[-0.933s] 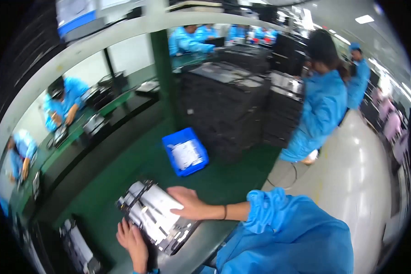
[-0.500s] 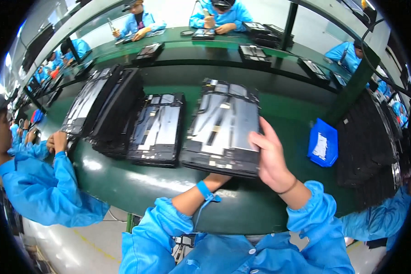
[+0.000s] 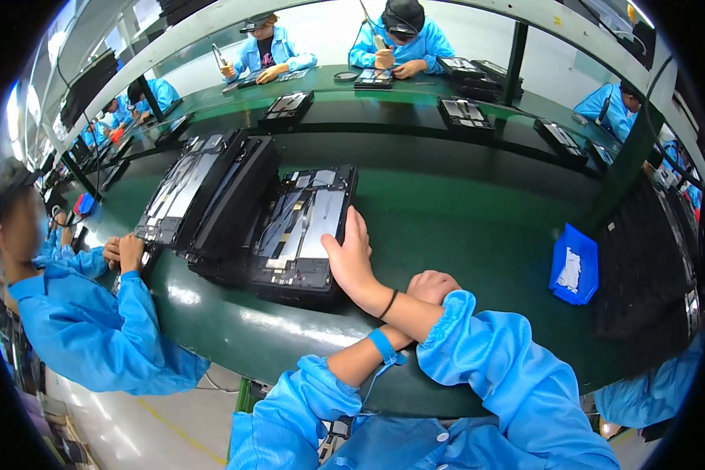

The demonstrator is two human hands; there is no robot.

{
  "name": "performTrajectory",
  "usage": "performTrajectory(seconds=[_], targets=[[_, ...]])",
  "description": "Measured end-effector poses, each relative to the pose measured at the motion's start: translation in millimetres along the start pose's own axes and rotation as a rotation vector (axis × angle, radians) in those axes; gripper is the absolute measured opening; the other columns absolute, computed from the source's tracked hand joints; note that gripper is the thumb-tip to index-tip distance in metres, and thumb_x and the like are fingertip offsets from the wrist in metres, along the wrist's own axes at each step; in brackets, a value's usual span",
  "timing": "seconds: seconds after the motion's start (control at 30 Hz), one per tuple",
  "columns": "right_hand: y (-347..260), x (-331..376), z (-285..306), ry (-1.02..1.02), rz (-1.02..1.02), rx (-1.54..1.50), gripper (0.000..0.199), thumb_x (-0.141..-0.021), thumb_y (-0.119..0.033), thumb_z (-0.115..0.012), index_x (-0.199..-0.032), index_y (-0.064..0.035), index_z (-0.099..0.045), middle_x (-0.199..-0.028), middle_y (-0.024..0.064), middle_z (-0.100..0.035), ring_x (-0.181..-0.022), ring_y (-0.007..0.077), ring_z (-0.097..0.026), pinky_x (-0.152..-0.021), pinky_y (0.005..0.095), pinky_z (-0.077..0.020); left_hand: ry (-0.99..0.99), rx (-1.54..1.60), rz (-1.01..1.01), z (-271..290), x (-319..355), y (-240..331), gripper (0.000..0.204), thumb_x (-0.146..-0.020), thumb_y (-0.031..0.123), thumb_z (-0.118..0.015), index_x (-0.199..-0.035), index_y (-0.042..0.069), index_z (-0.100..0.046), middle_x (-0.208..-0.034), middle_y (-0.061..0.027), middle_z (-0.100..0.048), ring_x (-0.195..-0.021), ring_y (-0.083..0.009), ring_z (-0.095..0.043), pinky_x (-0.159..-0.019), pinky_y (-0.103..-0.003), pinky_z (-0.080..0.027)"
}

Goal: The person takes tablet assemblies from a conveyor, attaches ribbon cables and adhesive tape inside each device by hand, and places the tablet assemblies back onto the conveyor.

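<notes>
On the green table in front of me, an opened tablet [image 3: 309, 227] shows silver battery panels and black flat cables. It lies on top of a short dark pile. My right hand [image 3: 356, 262] is against its right edge, fingers stretched along the side and thumb over the rim. My left hand [image 3: 433, 287] rests on the table to the right of that pile, fingers curled, with nothing seen in it. My right forearm crosses over my left wrist, which wears a blue strap [image 3: 386, 347].
A tall leaning stack of tablets [image 3: 235, 204] adjoins the pile on the left. A blue bin [image 3: 574, 265] with white pieces stands at right, beside a dark stack [image 3: 642, 258]. A co-worker's hands [image 3: 125, 252] are at the left; more people sit across the table.
The tablet held up in front of me has been put down at left, on the spot of the lower pile. My left hand has come out from beneath it, and my right hand has moved left.
</notes>
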State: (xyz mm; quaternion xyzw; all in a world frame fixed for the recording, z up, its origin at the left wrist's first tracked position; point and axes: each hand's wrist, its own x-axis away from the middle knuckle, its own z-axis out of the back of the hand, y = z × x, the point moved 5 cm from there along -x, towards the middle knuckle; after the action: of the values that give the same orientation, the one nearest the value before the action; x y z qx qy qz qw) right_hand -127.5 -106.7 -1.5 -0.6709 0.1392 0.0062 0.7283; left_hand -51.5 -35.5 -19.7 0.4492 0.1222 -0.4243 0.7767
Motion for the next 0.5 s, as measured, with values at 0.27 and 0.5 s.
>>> performTrajectory(seconds=[0.27,0.5], targets=[[-1.5,2.7,50.8,-0.26,0.309,0.288,0.048,-0.086,-0.022,-0.06,-0.126,0.0039,-0.051,-0.136,0.0228,-0.047,-0.13,0.0357,-0.042,-0.108,0.042,-0.0349,-0.104,-0.067,-0.002,4.1,0.2,-1.7,0.018,-0.079,0.019,-0.063,-0.095,0.011,-0.067,-0.102,-0.0095,-0.061,-0.1,-0.0309,-0.054,-0.087,-0.043,-0.044],[-9.9,32.1,130.5,-0.315,0.414,0.244,0.031,-0.087,-0.012,-0.055,-0.117,-0.0041,-0.061,-0.131,0.0178,-0.053,-0.123,0.0348,-0.049,-0.103,0.042,-0.0392,-0.238,0.046,0.076,-13.0,8.2,-9.3,0.034,-0.078,0.013,-0.065,-0.111,0.007,-0.063,-0.117,-0.0146,-0.055,-0.109,-0.03,-0.052,-0.095,-0.041,-0.042]])
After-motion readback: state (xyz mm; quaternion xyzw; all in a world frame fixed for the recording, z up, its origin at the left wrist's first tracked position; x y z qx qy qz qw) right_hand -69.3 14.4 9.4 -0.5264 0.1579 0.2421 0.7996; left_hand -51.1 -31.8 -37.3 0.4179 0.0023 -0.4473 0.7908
